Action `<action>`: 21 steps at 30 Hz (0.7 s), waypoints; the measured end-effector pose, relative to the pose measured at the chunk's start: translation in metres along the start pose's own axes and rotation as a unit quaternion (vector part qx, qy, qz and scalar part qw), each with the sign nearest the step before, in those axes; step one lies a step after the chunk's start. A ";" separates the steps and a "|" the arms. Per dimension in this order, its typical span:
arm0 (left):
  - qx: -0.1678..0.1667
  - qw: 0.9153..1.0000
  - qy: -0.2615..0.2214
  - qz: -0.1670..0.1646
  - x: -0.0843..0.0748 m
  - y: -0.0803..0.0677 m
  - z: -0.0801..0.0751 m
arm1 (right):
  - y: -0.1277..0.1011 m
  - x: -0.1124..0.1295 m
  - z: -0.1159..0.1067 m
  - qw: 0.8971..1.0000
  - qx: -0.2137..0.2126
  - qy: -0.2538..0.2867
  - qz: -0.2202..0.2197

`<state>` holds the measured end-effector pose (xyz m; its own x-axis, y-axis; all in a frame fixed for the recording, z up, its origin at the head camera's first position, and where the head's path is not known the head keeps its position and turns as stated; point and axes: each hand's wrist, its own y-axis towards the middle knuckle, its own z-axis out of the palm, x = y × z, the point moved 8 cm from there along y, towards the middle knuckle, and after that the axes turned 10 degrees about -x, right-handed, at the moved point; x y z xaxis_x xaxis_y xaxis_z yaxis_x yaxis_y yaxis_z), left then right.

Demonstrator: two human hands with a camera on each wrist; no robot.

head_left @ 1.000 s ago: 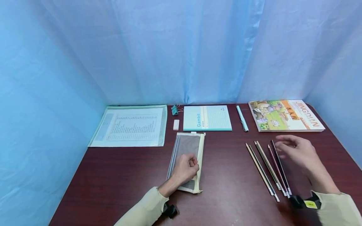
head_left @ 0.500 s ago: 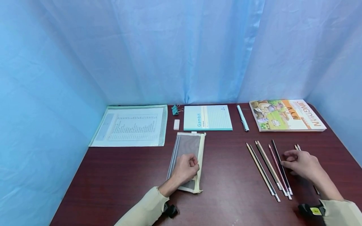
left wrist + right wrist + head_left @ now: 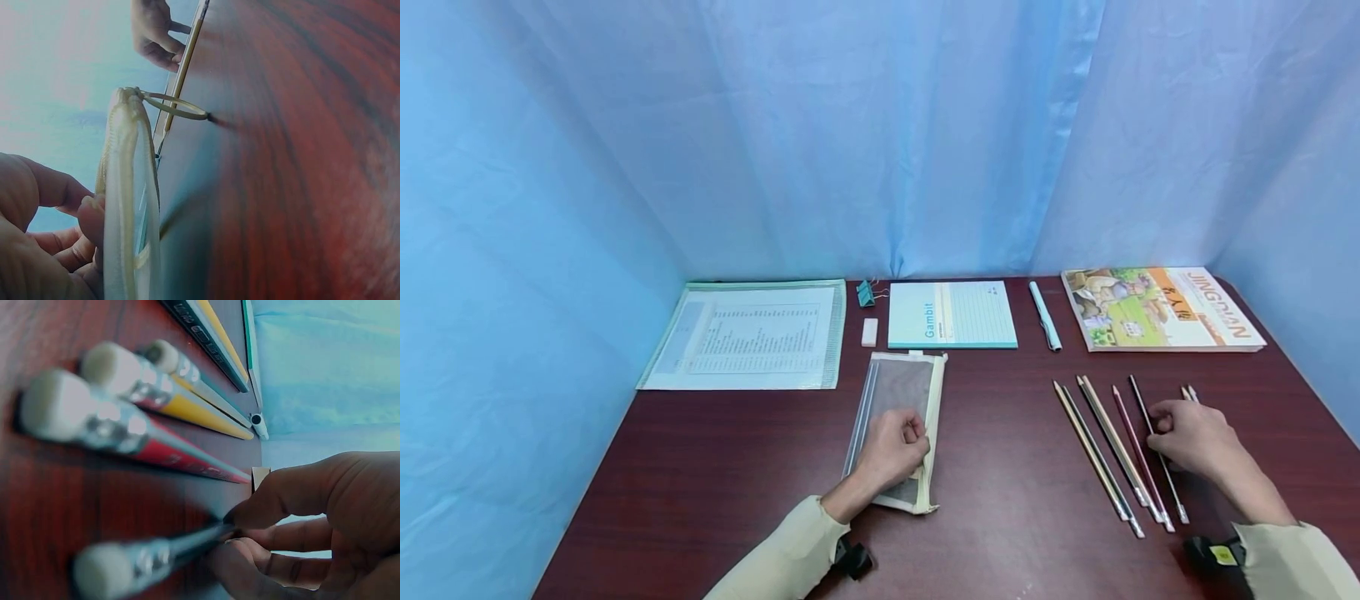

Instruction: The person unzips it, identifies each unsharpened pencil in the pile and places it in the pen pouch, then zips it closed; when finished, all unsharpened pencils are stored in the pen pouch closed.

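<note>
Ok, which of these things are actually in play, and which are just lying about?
In play: right hand pinching the dark pencil; other pencils; left hand holding the mesh pouch.

Lying about: notebook, pen, eraser, binder clip, book, document folder.

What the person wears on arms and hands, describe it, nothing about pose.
Both hands are bare: no gloves or rings show on the left hand or right hand. Each arm wears a pale cream long sleeve. A small black device sits at the left wrist; the one at the right wrist carries a yellow label.
</note>
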<state>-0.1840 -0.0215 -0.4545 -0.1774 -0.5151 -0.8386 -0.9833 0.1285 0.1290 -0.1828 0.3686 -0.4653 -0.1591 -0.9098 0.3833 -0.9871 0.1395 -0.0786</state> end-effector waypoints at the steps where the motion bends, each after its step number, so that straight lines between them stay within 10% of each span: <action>1: 0.000 1.000 -0.001 0.000 0.000 0.000 0.000 | 0.001 0.000 -0.001 1.000 0.002 0.000 0.003; 12: 0.000 1.000 0.002 0.008 0.000 0.000 0.000 | -0.006 -0.006 -0.012 0.977 0.008 0.208 0.055; 21: 0.002 1.000 -0.002 0.007 0.000 0.000 0.000 | -0.009 0.052 0.020 0.890 0.111 0.441 0.044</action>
<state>-0.1837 -0.0212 -0.4543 -0.1903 -0.5099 -0.8389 -0.9806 0.1391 0.1378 -0.1820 0.3125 -0.4627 -0.2849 -0.2253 0.9317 -0.9577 0.0260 -0.2866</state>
